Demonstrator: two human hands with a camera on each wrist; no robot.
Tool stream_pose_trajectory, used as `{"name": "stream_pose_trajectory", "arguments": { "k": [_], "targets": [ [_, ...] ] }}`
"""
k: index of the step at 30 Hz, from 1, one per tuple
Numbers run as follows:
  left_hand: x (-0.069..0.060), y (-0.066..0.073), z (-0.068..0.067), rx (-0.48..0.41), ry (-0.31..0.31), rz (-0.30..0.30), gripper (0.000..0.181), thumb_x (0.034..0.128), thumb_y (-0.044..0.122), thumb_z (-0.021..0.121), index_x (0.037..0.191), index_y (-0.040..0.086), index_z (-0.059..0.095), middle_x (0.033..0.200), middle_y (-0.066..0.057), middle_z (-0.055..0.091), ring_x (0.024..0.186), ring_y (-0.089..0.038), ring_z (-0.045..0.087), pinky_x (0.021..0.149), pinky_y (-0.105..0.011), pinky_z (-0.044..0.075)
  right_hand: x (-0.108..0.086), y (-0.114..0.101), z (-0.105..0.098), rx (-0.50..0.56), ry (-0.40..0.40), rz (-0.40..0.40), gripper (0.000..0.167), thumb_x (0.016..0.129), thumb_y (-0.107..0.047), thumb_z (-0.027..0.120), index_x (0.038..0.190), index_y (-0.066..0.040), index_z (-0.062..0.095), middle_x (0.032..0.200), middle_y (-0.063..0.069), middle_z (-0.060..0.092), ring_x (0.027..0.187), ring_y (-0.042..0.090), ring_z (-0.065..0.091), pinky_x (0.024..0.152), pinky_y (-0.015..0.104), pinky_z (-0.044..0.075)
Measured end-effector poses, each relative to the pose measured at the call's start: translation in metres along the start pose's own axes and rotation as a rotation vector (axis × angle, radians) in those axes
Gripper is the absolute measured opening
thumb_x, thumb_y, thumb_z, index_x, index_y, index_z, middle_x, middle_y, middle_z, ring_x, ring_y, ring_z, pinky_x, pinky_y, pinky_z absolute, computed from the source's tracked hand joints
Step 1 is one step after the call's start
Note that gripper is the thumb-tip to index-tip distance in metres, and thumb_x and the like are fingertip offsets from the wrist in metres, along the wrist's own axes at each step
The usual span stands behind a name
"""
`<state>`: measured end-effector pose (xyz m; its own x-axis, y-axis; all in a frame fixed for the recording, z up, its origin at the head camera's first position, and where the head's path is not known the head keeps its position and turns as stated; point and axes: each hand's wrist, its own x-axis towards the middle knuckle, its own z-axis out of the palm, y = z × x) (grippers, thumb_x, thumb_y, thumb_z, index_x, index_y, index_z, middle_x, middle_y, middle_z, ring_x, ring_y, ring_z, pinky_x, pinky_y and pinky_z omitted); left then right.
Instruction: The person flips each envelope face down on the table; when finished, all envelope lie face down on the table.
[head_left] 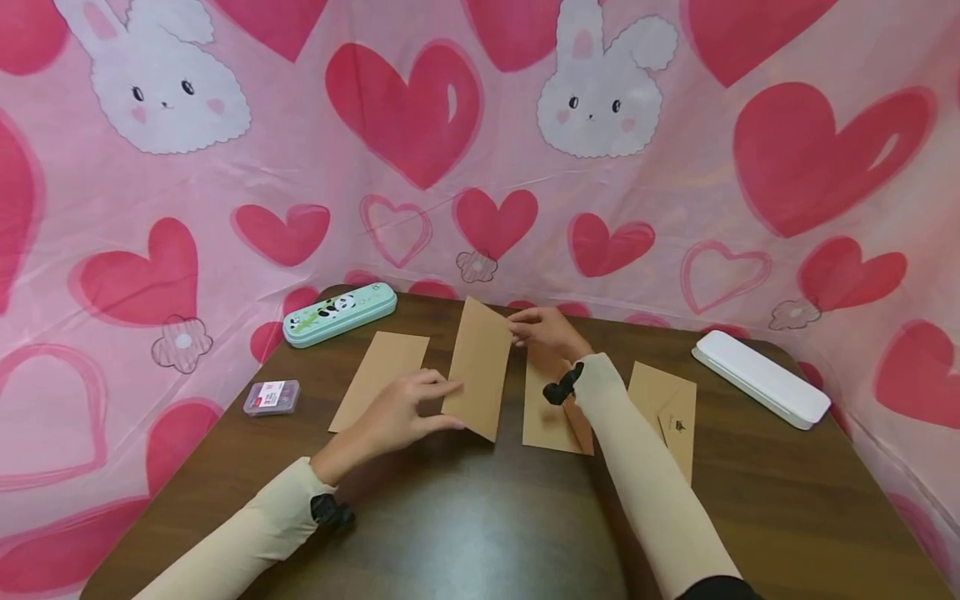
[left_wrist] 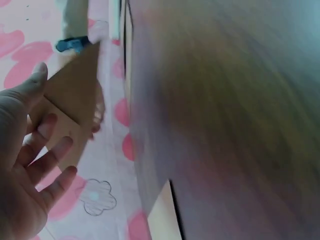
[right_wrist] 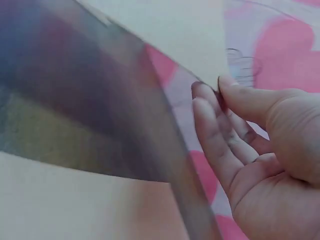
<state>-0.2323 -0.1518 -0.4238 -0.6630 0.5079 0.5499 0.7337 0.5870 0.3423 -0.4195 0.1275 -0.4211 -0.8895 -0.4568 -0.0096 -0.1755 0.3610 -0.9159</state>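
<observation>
A brown paper envelope (head_left: 480,367) is held tilted up off the table in the head view. My right hand (head_left: 551,331) pinches its upper right corner between thumb and fingertips; the right wrist view shows the hand (right_wrist: 255,145) at the corner of the sheet (right_wrist: 185,30). My left hand (head_left: 408,410) is at its lower left edge, thumb and fingers spread. In the left wrist view the fingers of this hand (left_wrist: 30,160) are loosely bent beside the envelope (left_wrist: 75,95); whether they touch it I cannot tell.
On the brown table (head_left: 450,533) lie a flat envelope (head_left: 386,367) at left, one (head_left: 547,417) under my right forearm, and another (head_left: 675,408) with a dark print. A green panda case (head_left: 341,314), a small clear box (head_left: 272,397) and a white case (head_left: 761,379) lie farther out.
</observation>
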Motion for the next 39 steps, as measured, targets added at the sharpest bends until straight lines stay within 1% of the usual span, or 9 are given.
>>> {"name": "stream_pose_trajectory", "arguments": {
  "k": [5, 12, 15, 18, 23, 27, 29, 35, 39],
  "targets": [
    [-0.006, -0.001, -0.007, 0.040, -0.024, -0.081, 0.064, 0.0778, 0.038, 0.089, 0.132, 0.008, 0.071, 0.102, -0.003, 0.076, 0.085, -0.020, 0.068, 0.076, -0.031, 0.055, -0.003, -0.007, -0.011, 0.192, 0.051, 0.027, 0.038, 0.098, -0.017, 0.071, 0.129, 0.004, 0.067, 0.086, -0.002, 0.074, 0.076, 0.011, 0.070, 0.086, 0.037, 0.062],
    [-0.011, -0.003, -0.013, 0.106, -0.093, -0.170, 0.068, 0.0800, 0.044, 0.086, 0.135, 0.009, 0.068, 0.106, -0.007, 0.079, 0.083, -0.022, 0.067, 0.075, -0.034, 0.053, 0.003, -0.013, -0.005, 0.193, 0.054, 0.019, 0.037, 0.096, -0.018, 0.073, 0.125, 0.005, 0.069, 0.082, -0.002, 0.073, 0.073, 0.011, 0.069, 0.077, 0.031, 0.062],
    [-0.014, -0.006, -0.015, 0.141, -0.161, -0.228, 0.067, 0.0809, 0.047, 0.084, 0.135, 0.011, 0.069, 0.095, -0.003, 0.077, 0.075, -0.014, 0.057, 0.068, -0.028, 0.046, 0.008, -0.014, 0.007, 0.103, 0.045, 0.027, 0.035, 0.096, -0.016, 0.074, 0.124, 0.005, 0.070, 0.086, 0.004, 0.075, 0.076, 0.019, 0.071, 0.080, 0.039, 0.062],
    [-0.015, -0.009, -0.016, 0.172, -0.251, -0.267, 0.061, 0.0820, 0.048, 0.084, 0.129, 0.011, 0.073, 0.073, 0.005, 0.067, 0.068, -0.009, 0.044, 0.062, -0.024, 0.036, 0.010, -0.014, 0.021, -0.086, 0.040, 0.020, 0.034, 0.095, -0.016, 0.075, 0.123, 0.003, 0.071, 0.097, 0.013, 0.077, 0.084, 0.026, 0.074, 0.083, 0.042, 0.061],
    [-0.012, -0.014, -0.016, 0.164, -0.381, -0.288, 0.045, 0.0831, 0.047, 0.083, 0.112, 0.013, 0.078, 0.063, 0.014, 0.055, 0.066, -0.007, 0.045, 0.059, -0.024, 0.035, 0.010, -0.011, 0.040, -0.360, 0.035, 0.025, 0.038, 0.092, -0.021, 0.078, 0.125, -0.004, 0.071, 0.111, 0.015, 0.073, 0.099, 0.028, 0.069, 0.088, 0.039, 0.056],
    [-0.008, -0.016, -0.012, 0.135, -0.452, -0.301, 0.032, 0.0830, 0.047, 0.084, 0.084, 0.016, 0.075, 0.061, 0.013, 0.055, 0.064, -0.007, 0.044, 0.059, -0.024, 0.033, 0.007, -0.005, 0.047, -0.481, 0.022, 0.058, 0.040, 0.091, -0.024, 0.079, 0.125, -0.005, 0.071, 0.113, 0.013, 0.070, 0.104, 0.027, 0.064, 0.095, 0.042, 0.053],
    [-0.007, -0.017, -0.011, 0.137, -0.483, -0.290, 0.032, 0.0827, 0.045, 0.084, 0.083, 0.015, 0.074, 0.059, 0.011, 0.053, 0.064, -0.008, 0.043, 0.060, -0.024, 0.031, 0.006, -0.003, 0.049, -0.536, 0.020, 0.052, 0.040, 0.091, -0.025, 0.079, 0.123, -0.004, 0.071, 0.114, 0.013, 0.070, 0.105, 0.027, 0.064, 0.097, 0.043, 0.053],
    [0.001, -0.011, -0.006, 0.124, -0.515, -0.249, 0.043, 0.0807, 0.039, 0.088, 0.115, 0.015, 0.077, 0.064, 0.007, 0.056, 0.071, -0.014, 0.041, 0.065, -0.028, 0.029, -0.005, -0.009, 0.046, -0.660, 0.048, 0.011, 0.044, 0.093, -0.034, 0.076, 0.128, -0.007, 0.068, 0.121, 0.014, 0.069, 0.112, 0.030, 0.064, 0.099, 0.048, 0.052],
    [0.018, 0.003, 0.004, 0.046, -0.485, -0.228, 0.054, 0.0856, 0.036, 0.084, 0.131, 0.009, 0.071, 0.087, -0.003, 0.066, 0.080, -0.016, 0.050, 0.070, -0.029, 0.039, -0.022, -0.015, 0.016, -0.651, 0.055, 0.040, 0.048, 0.097, -0.037, 0.070, 0.134, -0.006, 0.064, 0.133, 0.017, 0.066, 0.121, 0.035, 0.062, 0.104, 0.052, 0.050]
  ]
}}
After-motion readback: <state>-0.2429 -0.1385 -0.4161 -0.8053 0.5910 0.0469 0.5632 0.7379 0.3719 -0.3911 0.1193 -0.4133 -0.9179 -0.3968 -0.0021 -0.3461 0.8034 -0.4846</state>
